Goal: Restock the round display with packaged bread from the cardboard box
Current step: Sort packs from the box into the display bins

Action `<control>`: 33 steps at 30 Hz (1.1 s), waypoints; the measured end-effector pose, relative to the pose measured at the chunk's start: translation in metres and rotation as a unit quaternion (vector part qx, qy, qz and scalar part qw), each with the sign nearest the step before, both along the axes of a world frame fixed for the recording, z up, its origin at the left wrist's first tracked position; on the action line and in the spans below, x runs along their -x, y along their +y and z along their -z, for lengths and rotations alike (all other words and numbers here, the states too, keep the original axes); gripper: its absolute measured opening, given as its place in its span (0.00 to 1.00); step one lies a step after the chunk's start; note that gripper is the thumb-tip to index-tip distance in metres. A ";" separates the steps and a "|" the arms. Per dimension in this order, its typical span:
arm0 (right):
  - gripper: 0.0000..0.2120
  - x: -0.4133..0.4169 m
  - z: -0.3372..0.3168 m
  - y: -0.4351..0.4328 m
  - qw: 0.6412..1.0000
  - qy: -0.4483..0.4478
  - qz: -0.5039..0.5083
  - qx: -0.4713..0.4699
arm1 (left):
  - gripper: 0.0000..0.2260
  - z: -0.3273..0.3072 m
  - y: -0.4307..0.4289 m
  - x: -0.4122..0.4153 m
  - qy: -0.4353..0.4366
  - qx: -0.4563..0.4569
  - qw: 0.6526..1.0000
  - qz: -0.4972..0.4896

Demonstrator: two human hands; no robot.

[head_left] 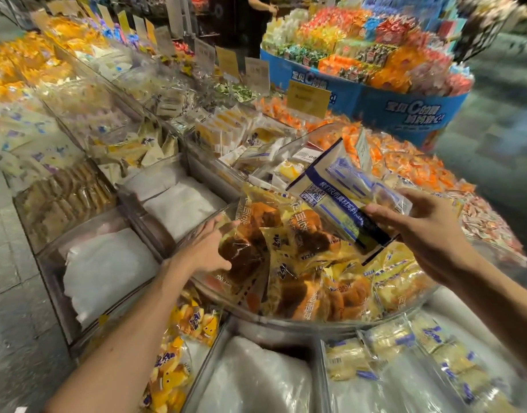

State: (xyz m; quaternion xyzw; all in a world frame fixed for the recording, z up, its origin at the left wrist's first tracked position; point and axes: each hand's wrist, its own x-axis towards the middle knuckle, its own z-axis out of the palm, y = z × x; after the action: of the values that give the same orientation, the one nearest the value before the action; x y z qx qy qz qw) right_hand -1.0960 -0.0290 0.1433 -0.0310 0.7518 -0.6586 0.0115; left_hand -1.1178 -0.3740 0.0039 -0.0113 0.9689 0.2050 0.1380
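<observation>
Above the round display, the right hand holds a white-and-blue bread packet clear of the pile. The packet's long axis runs on a slant, from its near end at the hand up and away to the left, and its printed face is turned upward. The thumb lies across the top of the near end and the other fingers curl underneath, so only that end is pinched and most of the packet juts out past the fingertips. The right forearm comes in from the lower right with the wrist roughly straight. In the compartment below lies a heap of yellow packets, and the left hand reaches in from the lower left to a yellow packet of brown bread at the heap's left side. Its fingers are stretched almost straight along that packet's left edge, touching it, with the tips hidden behind the wrapper. They close around nothing that can be seen.
</observation>
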 end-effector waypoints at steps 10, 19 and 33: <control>0.27 -0.002 0.000 0.003 0.999 0.004 0.011 -0.039 | 0.30 0.037 0.022 -0.003 0.006 -0.003 0.997 -0.079; 0.23 -0.001 -0.008 -0.006 0.993 -0.065 -0.002 0.096 | 0.22 -0.020 0.027 -0.023 0.086 -0.093 0.983 -0.133; 0.20 -0.016 0.007 0.043 0.950 -0.181 -0.124 0.223 | 0.11 -0.124 0.168 -0.073 -0.061 -0.592 0.790 -0.148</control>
State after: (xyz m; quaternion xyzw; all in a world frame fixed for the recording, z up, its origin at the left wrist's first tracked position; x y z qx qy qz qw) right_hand -1.0796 0.0136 0.1368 -0.0058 0.5613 -0.7973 0.2217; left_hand -1.0445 -0.2064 0.1275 -0.0831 0.6344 0.7549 0.1442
